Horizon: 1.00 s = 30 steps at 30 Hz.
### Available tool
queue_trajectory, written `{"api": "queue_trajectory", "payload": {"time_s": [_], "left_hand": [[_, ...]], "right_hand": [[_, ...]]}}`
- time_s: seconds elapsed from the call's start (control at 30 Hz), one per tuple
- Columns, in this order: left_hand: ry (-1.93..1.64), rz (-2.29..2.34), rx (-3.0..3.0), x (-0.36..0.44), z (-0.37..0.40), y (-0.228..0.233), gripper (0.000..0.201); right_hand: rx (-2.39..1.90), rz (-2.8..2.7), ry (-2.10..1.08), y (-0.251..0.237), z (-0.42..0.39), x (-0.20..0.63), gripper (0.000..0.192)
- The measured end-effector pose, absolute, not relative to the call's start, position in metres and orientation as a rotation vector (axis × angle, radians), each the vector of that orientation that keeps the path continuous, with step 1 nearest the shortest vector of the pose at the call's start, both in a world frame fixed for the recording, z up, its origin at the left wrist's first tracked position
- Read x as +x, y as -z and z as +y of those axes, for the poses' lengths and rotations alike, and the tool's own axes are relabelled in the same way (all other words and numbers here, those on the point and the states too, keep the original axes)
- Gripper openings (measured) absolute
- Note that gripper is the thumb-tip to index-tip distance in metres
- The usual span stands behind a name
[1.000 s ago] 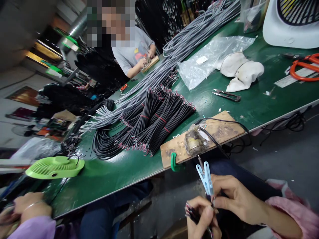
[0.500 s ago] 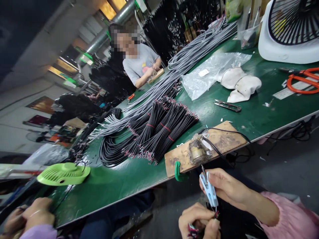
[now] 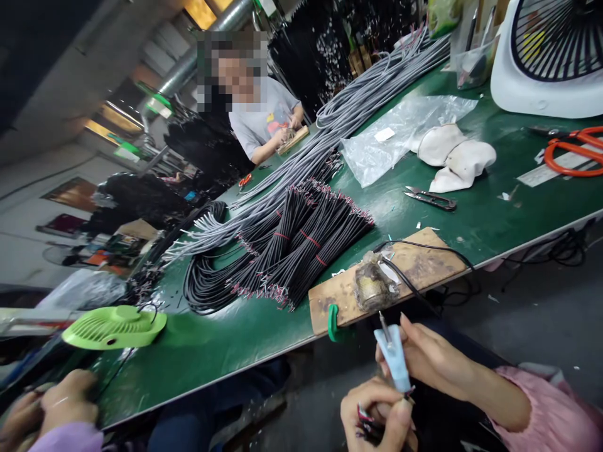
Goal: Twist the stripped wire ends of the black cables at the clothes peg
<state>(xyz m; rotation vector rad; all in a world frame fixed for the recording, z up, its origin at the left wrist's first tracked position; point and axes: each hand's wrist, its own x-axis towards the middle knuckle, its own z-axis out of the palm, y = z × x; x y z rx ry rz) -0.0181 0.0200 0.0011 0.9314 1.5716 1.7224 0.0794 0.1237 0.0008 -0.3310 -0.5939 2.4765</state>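
At the lower right, below the table edge, a light blue clip [image 3: 396,361] with a thin metal tip pointing up sits in the fingers of my right hand [image 3: 436,358]. Some of those fingers pass behind the clip, and the thumb stands up beside it. My left hand [image 3: 377,411] is closed on a black cable with thin red, white and dark wire ends [image 3: 365,420]. Its thumb and forefinger pinch at the clip's lower end, where small wires show. Just beyond the metal tip is a wooden board [image 3: 428,254] bearing a grimy, roundish lump [image 3: 372,285].
A green clamp [image 3: 333,323] grips the board at the table edge. Bundled black cables [image 3: 301,251] and long grey cables [image 3: 348,113] cover the middle. Snips [image 3: 431,198], orange scissors [image 3: 560,160] and a white fan [image 3: 513,94] lie right. Co-workers sit opposite and at left.
The blue clip has turned, so its broad face shows now. My right thumb has lifted away from it and points up. My left hand stays at the clip's lower end.
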Motion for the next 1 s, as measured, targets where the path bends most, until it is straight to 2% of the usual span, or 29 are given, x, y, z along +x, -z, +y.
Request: {"api": "queue_trajectory", "payload": {"time_s": [0.17, 0.33, 0.43, 0.57, 0.67, 0.8, 1.0], "left_hand": [[-1.650, 1.609, 1.002, -0.024, 0.014, -0.003, 0.023], [-1.471, 1.602, 0.710, -0.015, 0.000, -0.004, 0.034], [-1.316, 1.571, 0.491, 0.001, -0.008, 0.005, 0.043], [-1.455, 1.638, 0.467, 0.017, -0.013, 0.020, 0.044], [-1.604, 1.537, 0.561, 0.015, -0.014, 0.026, 0.033], [-1.562, 1.446, 0.636, 0.005, -0.017, 0.027, 0.029], [-1.525, 1.484, 0.395, 0.012, -0.014, 0.017, 0.041]], "right_hand": [[-0.441, -0.641, -2.393, 0.020, 0.119, 0.095, 0.049], [-0.672, -1.139, -2.097, 0.014, 0.114, 0.121, 0.034], [-0.599, -1.495, -1.922, -0.002, 0.108, 0.128, 0.022], [-0.578, -1.708, -1.829, -0.011, 0.103, 0.129, 0.007], [-0.623, -1.712, -1.847, -0.005, 0.106, 0.133, 0.005], [-0.480, -1.727, -1.903, 0.003, 0.108, 0.137, 0.005], [-0.628, -1.355, -1.794, 0.004, 0.084, 0.120, 0.031]]}}
